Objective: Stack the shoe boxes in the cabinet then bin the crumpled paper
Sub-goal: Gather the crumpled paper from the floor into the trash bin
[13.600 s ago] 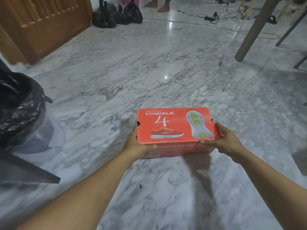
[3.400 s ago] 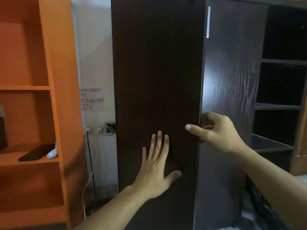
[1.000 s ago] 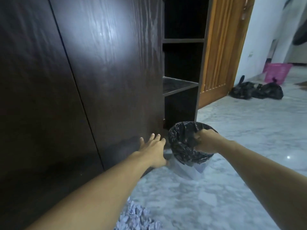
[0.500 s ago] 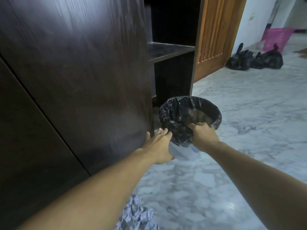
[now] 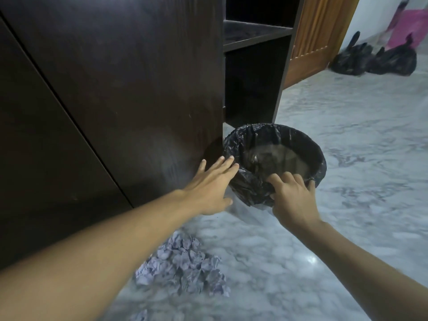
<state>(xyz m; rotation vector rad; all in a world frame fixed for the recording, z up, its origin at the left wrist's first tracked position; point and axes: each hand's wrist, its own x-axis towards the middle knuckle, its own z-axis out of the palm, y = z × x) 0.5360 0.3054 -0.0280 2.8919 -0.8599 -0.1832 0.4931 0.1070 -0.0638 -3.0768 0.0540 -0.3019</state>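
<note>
our right hand is clamped on the near rim of the bin, fingers hooked over the edge and bunching the black liner, thumb round the outside. our left hand is flat and spread, holding nothing, fingertips just brushing the liner on the bin's left side, right by the cabinet door.

what could go wrong, we reckon: that liner looks thin and slippery, so if we drag the bin by the rim the bag could slide off or tear and we end up holding plastic. the bin also sits snug against the cabinet corner, so a careless tug might knock it into the door or tip it. can't tell what's in the bottom, something brownish.

the crumpled paper is on the floor near us, well short of the bin, a loose pile of pale grey-lilac balls, light and springy looking, so they could bounce out or scatter if tossed. another scrap sits at the bottom edge.

floor is glossy grey-white marble, probably slick. cabinet is dark wood grain, doors shut, with open shelves beside. no shoe boxes in sight.
</note>
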